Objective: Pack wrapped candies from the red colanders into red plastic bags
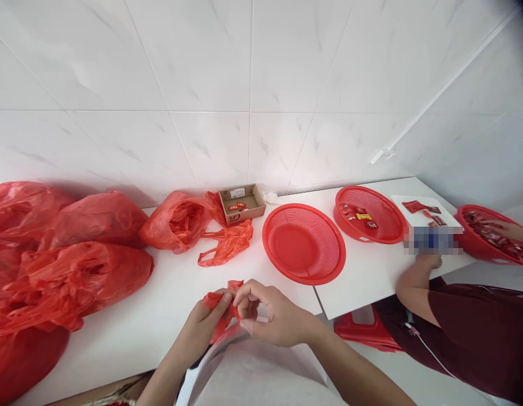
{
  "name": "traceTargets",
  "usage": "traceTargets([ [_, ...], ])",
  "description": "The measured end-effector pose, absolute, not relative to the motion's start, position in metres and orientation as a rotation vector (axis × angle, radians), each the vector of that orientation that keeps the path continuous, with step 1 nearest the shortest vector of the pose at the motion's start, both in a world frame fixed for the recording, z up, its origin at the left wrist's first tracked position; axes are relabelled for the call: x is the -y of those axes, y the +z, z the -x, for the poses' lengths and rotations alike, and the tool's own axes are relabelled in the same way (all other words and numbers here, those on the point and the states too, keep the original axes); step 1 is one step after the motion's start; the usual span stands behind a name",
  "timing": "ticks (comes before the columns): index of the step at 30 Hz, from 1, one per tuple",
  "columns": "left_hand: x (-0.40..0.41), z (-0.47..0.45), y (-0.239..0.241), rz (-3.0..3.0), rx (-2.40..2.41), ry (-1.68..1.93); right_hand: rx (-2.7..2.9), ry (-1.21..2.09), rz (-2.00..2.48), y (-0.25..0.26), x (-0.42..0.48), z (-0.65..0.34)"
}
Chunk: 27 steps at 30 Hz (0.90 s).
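Observation:
Both my hands meet over the front edge of the white table (168, 304). My left hand (208, 324) is closed on a small crumpled red plastic bag (219, 307), thumb and fingers pinching it. My right hand (269, 313) pinches the same bag from the right, its fingers curled round the plastic. The bag hangs between the two hands just above the table edge.
Full red plastic bags (62, 265) pile up at the left. An open red bag (180, 223), a small cardboard box (242, 204) and two red mesh baskets (303, 242) (369, 214) stand further back. Another person's arm (417, 282) rests at the right, by a third basket (493, 234).

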<state>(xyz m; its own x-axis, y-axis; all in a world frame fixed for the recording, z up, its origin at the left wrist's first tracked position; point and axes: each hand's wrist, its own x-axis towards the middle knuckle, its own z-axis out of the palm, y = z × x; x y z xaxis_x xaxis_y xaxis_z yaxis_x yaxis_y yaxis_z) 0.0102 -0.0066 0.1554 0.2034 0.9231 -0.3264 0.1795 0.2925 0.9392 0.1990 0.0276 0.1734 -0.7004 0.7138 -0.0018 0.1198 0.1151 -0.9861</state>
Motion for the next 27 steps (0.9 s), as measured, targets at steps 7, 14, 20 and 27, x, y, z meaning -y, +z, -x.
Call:
traceTargets([
  [7, 0.011, -0.007, 0.143, -1.49, -1.431, 0.592, 1.996, 1.42, 0.946, 0.152, -0.044, -0.182],
  [14, 0.015, -0.013, 0.125, -1.645, -1.712, 0.967, 1.844, 1.78, 0.952, 0.125, -0.045, -0.173],
  [20, 0.013, -0.013, 0.117, -1.672, -1.613, 0.953, 1.619, 1.856, 0.916, 0.118, -0.045, -0.18],
  [27, 0.015, -0.01, 0.124, -1.626, -1.62, 0.811, 1.726, 1.337, 1.218, 0.101, -0.066, -0.184],
])
